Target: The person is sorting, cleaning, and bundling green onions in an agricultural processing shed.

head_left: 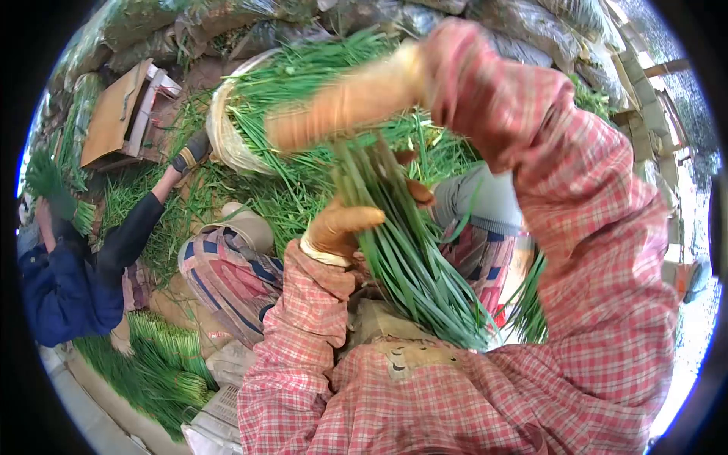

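My left hand (345,227), in an orange-tan glove, is closed around a bunch of long flat green leaves, like garlic chives (425,265). Pale stem ends point up and away from me, while the leafy ends hang towards my lap on the right. Above the stems, my gloved right hand (345,102) is raised and smeared by motion, so its fingers cannot be made out. Behind it lies a large heap of loose chives (303,72) in a white sack (221,129).
At the left, a person in dark blue (64,288) has a green bunch (49,178) near a hand. Stacked chive bundles (163,349) lie below. A wooden box (117,114) stands upper left; filled sacks (523,26) line the back. Loose leaves cover the floor.
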### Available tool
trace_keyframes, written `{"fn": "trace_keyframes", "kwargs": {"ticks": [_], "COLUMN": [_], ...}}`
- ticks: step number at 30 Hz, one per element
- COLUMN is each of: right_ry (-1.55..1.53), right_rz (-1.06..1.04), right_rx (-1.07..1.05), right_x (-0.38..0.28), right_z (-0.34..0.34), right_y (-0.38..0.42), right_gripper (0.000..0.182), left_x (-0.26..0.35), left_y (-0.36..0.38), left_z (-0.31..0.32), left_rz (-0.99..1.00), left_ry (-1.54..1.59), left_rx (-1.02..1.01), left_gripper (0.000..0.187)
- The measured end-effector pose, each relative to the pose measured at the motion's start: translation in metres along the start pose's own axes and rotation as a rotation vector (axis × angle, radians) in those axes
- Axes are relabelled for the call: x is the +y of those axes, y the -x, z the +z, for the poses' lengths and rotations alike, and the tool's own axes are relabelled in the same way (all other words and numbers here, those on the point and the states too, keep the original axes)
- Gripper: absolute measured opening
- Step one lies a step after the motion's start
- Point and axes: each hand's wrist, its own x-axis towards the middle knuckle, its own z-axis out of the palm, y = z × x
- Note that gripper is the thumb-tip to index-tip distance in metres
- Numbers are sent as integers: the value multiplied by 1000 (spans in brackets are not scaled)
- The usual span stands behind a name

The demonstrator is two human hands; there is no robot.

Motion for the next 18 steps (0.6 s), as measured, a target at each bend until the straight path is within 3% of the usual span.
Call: {"fn": "trace_keyframes", "kwargs": {"ticks": [2,4,7,9,10,13,14,15,16,17,18], "right_ry": [-295,-469,-819,-982,-1096,-1507,-1635,-1675,-1766,-1811,-1793], "right_rz": [38,55,147,229,287,489,519,417,409,603,643], "right_rx": [-75,-102,-28,50,97,325,430,538,650,746,787], "right_x": [-31,-55,-64,-54,-44,-2,12,34,32,10,0], "right_z": [12,32,35,29,25,20,20,33,33,25,23], "right_y": [3,5,10,25,32,76,98,122,160,186,204], "right_gripper": [50,49,47,46,46,45,44,45,48,50,50], "left_x": [-8,-17,-27,-27,-26,48,71,100,125,139,150], "left_y": [14,13,14,17,22,50,61,83,107,124,139], "left_z": [-6,-7,-23,-21,-16,-95,-90,-114,-142,-142,-138], "left_rz": [-8,19,21,16,123,352,571,699,834,913,993], "left_ry": [58,60,27,-93,-181,-48,-41,-90,-143,-197,-247], "left_rx": [124,91,122,399,547,375,431,465,493,502,512], "left_gripper": [62,62,32,17,14,18,19,20,21,18,16]}}
